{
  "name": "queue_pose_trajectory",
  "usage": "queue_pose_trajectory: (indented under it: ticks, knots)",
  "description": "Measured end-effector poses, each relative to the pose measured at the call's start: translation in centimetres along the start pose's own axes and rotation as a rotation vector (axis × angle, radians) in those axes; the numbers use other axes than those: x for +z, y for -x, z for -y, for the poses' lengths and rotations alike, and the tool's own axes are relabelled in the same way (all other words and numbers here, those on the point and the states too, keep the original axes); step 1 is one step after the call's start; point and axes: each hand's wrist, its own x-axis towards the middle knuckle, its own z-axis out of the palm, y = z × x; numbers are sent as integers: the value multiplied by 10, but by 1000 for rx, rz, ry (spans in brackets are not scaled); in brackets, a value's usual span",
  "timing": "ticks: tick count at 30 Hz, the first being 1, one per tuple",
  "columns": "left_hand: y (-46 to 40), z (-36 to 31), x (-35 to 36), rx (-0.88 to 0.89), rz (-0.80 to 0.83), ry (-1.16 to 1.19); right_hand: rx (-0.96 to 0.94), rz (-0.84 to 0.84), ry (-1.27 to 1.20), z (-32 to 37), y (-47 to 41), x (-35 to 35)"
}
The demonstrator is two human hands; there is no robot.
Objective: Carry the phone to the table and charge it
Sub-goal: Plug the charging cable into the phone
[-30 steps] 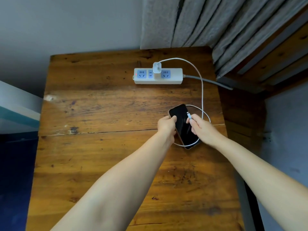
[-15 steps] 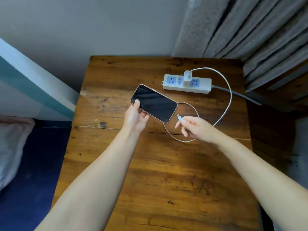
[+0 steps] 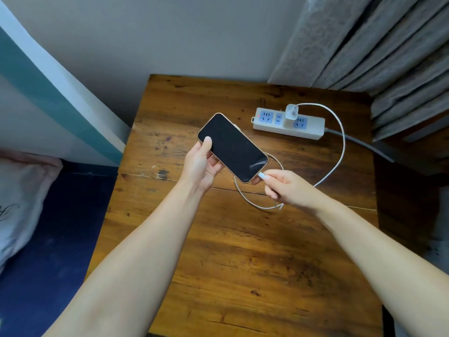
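Phone held above the surface, plug at its port

The left hand [image 3: 201, 164] gripped the dark-screened phone [image 3: 232, 147] just in front of the power strip [image 3: 289, 123]; the right hand [image 3: 288, 187] pinched the cable plug [image 3: 262, 176] against the phone's near end, above the wooden surface [image 3: 243, 251].

The brown wooden bench [image 3: 255, 251] under my arms showed a worn, semi-gloss varnish, with dark scuffs, scratches and a crack across its grain. The black-screened phone with a pale gold rim [image 3: 233, 148] in my left grip [image 3: 202, 166] had glossy glass that caught a reflection near its lower end. The white charging cable [image 3: 340, 142] looked finely braided and matt. The white power strip [image 3: 289, 124] was smooth plastic. The grey curtain [image 3: 364, 40] was textured cloth.
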Motion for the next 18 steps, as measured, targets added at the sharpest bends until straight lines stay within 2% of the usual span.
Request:
queue_pose_trajectory:
  ticks: [7,12,15,18]
  knots:
    - [1,-8,-4,32,60,-67,17,14,-65,12,3,11]
    - [0,-21,-12,-5,191,-57,169,94,-83,19,-4,-2]
    - [2,-24,-22,-32,258,-38,178,6,-360,22,-11,-11]
    - [4,-24,-29,-72,292,-48,188,70,-708,28,-17,-4]
